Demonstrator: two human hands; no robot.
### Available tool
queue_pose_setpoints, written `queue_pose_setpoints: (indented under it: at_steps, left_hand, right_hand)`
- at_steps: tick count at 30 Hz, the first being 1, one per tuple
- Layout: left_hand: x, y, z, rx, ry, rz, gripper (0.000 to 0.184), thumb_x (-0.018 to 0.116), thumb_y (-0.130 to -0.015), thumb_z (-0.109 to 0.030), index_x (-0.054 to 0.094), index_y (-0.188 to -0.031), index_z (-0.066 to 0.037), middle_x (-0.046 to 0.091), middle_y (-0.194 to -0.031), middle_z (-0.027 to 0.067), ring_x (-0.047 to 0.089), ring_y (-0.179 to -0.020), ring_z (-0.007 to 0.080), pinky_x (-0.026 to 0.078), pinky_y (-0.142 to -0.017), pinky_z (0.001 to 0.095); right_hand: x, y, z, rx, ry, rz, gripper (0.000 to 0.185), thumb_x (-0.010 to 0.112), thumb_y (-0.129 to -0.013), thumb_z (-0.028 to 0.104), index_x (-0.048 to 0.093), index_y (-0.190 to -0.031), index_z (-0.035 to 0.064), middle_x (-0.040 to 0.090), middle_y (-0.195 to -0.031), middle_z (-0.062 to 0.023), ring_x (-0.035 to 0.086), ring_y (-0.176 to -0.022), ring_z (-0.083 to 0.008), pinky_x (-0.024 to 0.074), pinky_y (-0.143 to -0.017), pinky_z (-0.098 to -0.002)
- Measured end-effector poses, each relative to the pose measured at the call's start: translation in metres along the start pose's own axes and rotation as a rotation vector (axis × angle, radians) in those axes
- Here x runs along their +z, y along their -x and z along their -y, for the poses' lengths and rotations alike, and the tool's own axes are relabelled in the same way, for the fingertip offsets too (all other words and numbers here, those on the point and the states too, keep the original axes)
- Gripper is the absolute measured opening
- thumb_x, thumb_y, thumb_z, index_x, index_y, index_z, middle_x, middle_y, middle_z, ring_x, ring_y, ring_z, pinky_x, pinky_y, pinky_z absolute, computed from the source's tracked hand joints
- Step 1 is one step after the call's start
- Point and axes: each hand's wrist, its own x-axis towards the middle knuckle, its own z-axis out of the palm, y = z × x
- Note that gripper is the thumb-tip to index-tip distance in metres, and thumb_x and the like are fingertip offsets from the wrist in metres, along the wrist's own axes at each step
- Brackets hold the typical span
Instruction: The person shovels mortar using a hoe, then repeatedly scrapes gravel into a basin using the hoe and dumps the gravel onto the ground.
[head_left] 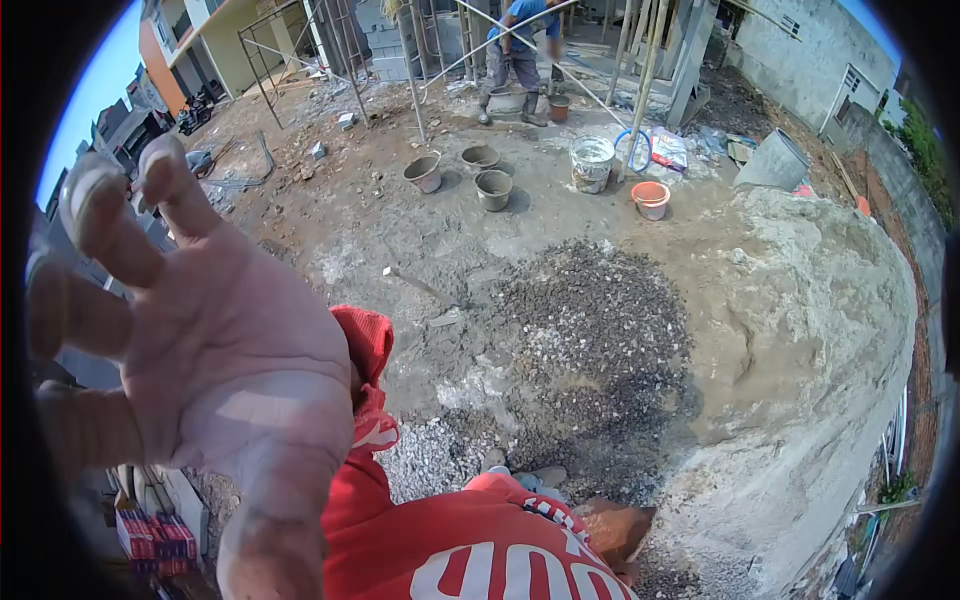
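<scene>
My left hand [230, 340] is raised close to the camera at the left, palm toward me, its fingers spread and slightly bent, with nothing in it. A red sleeve [365, 350] shows behind its wrist. Low in the view, beside my red shirt [470, 555], a brown shaded shape looks like my right hand [615, 530]; its fingers cannot be made out, nor whether it holds anything. Just above it lies a dark gravel pile [600, 340], with my shoes [540, 475] at its lower edge.
Buckets [493, 190] stand on the ground ahead, near a white bucket [591, 165] and an orange one [651, 200]. A sand heap [800, 330] rises at the right. Behind are bamboo scaffolding and a person in blue [520, 45]. Red boxes [155, 537] sit lower left.
</scene>
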Motion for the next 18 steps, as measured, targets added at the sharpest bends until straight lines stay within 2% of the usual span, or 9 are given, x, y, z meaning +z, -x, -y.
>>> queue_pose_setpoints:
  at_steps: [1,2,4,6,8,11,13,16,18]
  left_hand:
    - [0.007,0.029,-0.007,-0.105,-0.052,-0.014,0.065,0.063,-0.08,-0.043,0.043,-0.128,-0.003,0.046,-0.124,0.0182,0.046,-0.114,0.0306,0.036,-0.094,0.0442]
    - [0.031,0.06,-0.005,-0.312,-0.264,-0.08,0.06,0.076,-0.072,-0.038,0.053,-0.115,-0.003,0.059,-0.101,0.0147,0.055,-0.094,0.0302,0.045,-0.079,0.0418]
    - [0.066,0.134,-0.019,-0.904,-0.094,0.27,0.043,0.073,-0.07,-0.014,0.057,-0.108,-0.002,0.06,-0.093,0.009,0.059,-0.084,0.0249,0.046,-0.077,0.0349]
    - [0.097,0.234,-0.062,-1.638,0.277,0.466,0.04,0.07,-0.077,-0.027,0.059,-0.107,-0.004,0.061,-0.102,0.0125,0.06,-0.088,0.0245,0.047,-0.079,0.0332]
    - [0.104,0.359,-0.122,-1.813,0.47,0.935,0.05,0.065,-0.08,-0.041,0.057,-0.112,-0.004,0.061,-0.106,0.0147,0.06,-0.092,0.0277,0.047,-0.082,0.0385]
    - [0.107,0.542,-0.249,-2.066,0.109,1.375,0.071,0.064,-0.071,-0.057,0.055,-0.118,-0.005,0.057,-0.118,0.0218,0.056,-0.109,0.0355,0.044,-0.091,0.0426]
    - [0.097,0.584,-0.3,-2.342,0.06,1.259,0.071,0.061,-0.071,-0.058,0.054,-0.121,-0.008,0.054,-0.121,0.0248,0.052,-0.114,0.0374,0.043,-0.093,0.0422]
    - [0.068,0.708,-0.369,-2.178,0.401,1.603,0.069,0.058,-0.075,-0.056,0.051,-0.124,-0.008,0.052,-0.123,0.0258,0.05,-0.115,0.0408,0.044,-0.093,0.0442]
    - [0.07,0.617,-0.342,-2.183,0.037,1.554,0.065,0.057,-0.076,-0.053,0.053,-0.122,-0.007,0.055,-0.117,0.0253,0.053,-0.111,0.0389,0.046,-0.091,0.0428]
  right_hand:
    - [0.0,0.013,0.0,0.037,-0.015,0.045,0.067,0.064,-0.075,0.035,0.045,-0.124,-0.0068,0.053,-0.121,-0.0279,0.05,-0.116,-0.038,0.043,-0.094,-0.0436]
    - [0.017,0.01,-0.01,0.053,-0.012,0.053,0.067,0.064,-0.075,0.035,0.045,-0.124,-0.0068,0.053,-0.121,-0.0279,0.05,-0.116,-0.038,0.043,-0.094,-0.0436]
    - [0.072,-0.018,-0.044,0.002,0.103,-0.139,0.062,0.063,-0.074,0.038,0.053,-0.113,-0.0086,0.058,-0.112,-0.0281,0.057,-0.106,-0.0387,0.0462,-0.09,-0.042]
    - [0.078,-0.008,-0.05,-0.012,0.139,-0.122,0.061,0.063,-0.074,0.037,0.054,-0.112,-0.0087,0.058,-0.111,-0.0281,0.057,-0.105,-0.0387,0.0465,-0.089,-0.042]
    - [0.076,0.004,-0.049,-0.018,0.152,-0.078,0.06,0.063,-0.074,0.037,0.054,-0.111,-0.0089,0.059,-0.111,-0.0281,0.058,-0.104,-0.0387,0.0468,-0.089,-0.042]
    - [0.072,0.014,-0.048,-0.033,0.167,-0.034,0.059,0.062,-0.074,0.037,0.055,-0.11,-0.0091,0.059,-0.11,-0.0281,0.058,-0.102,-0.0388,0.0472,-0.088,-0.042]
    - [0.07,0.014,-0.048,-0.045,0.165,-0.013,0.058,0.062,-0.074,0.037,0.055,-0.109,-0.0092,0.059,-0.109,-0.0281,0.059,-0.101,-0.0388,0.0475,-0.087,-0.0421]
    - [0.066,0.008,-0.047,-0.07,0.187,0.007,0.057,0.062,-0.074,0.036,0.056,-0.107,-0.0094,0.06,-0.108,-0.028,0.059,-0.1,-0.0388,0.0479,-0.086,-0.0421]
    - [0.064,-0.004,-0.047,-0.104,0.211,0.022,0.056,0.062,-0.074,0.036,0.056,-0.106,-0.0096,0.06,-0.108,-0.028,0.06,-0.099,-0.0388,0.0481,-0.086,-0.0421]
